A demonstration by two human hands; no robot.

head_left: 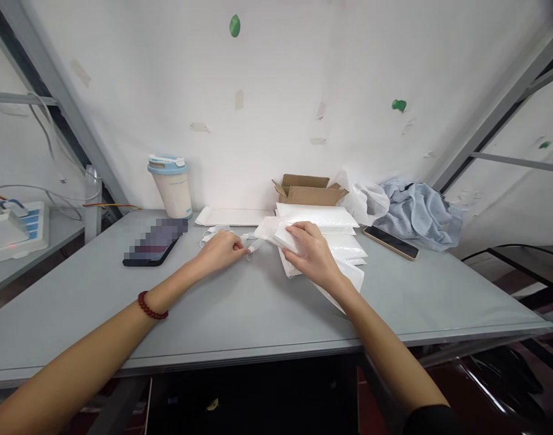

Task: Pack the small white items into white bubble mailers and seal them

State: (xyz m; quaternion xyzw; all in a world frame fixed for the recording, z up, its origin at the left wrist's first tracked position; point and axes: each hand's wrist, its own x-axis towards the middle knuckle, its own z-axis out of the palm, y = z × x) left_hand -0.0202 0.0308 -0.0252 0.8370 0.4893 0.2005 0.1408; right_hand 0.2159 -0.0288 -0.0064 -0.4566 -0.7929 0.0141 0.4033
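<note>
My left hand (222, 249) is low over the table with its fingertips pinched together. At those fingertips is a small white piece with a thin loop (256, 244), and the fingers appear to grip its end. In my right hand (311, 252) is a white packet (286, 235), held between thumb and fingers and tilted. A thin white sheet (266, 228) sticks out at the packet's left end. Beneath and behind my right hand lie several white padded mailers (319, 216), stacked unevenly. More small white looped pieces (213, 232) lie behind my left hand, partly hidden by it.
Against the wall stand a lidded cup (172, 190), a long white tray (235, 216) and an open cardboard box (310, 194). A dark phone (156, 244) lies left; another phone (391, 241), a plastic bag (364, 202) and bunched blue-grey cloth (419, 211) lie right.
</note>
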